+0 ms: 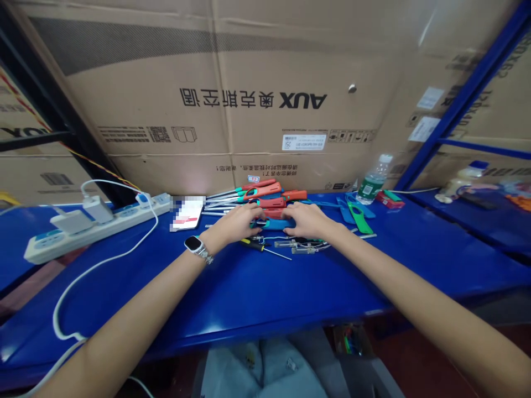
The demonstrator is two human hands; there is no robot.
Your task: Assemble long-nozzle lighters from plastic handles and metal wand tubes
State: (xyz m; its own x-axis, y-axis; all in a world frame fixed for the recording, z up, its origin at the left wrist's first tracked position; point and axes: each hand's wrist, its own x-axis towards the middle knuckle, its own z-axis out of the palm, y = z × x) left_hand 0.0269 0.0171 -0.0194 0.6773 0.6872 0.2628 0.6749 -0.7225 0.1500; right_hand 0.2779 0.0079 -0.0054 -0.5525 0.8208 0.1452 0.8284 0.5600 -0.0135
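Observation:
My left hand (243, 221) and my right hand (309, 222) face each other over the blue table. Between them lies a long-nosed lighter with a blue handle (277, 224); the fingers of both hands are closed on its two ends. Just behind is a pile of similar lighters with red-orange handles (265, 192), their metal stems pointing left. A screwdriver (254, 245) with a black and yellow handle lies in front of my left hand. Clear plastic parts (305, 250) with thin wires sit below my right hand. Green (360, 218) and blue (344, 210) casing pieces lie farther right.
A white power strip (120, 216) with chargers and a trailing white cable (93, 268) occupies the left. A phone (191, 213) lies beside the lighters. Right of them are a water bottle (372, 182) and a small red box (390, 202). A large cardboard box (249, 55) stands behind.

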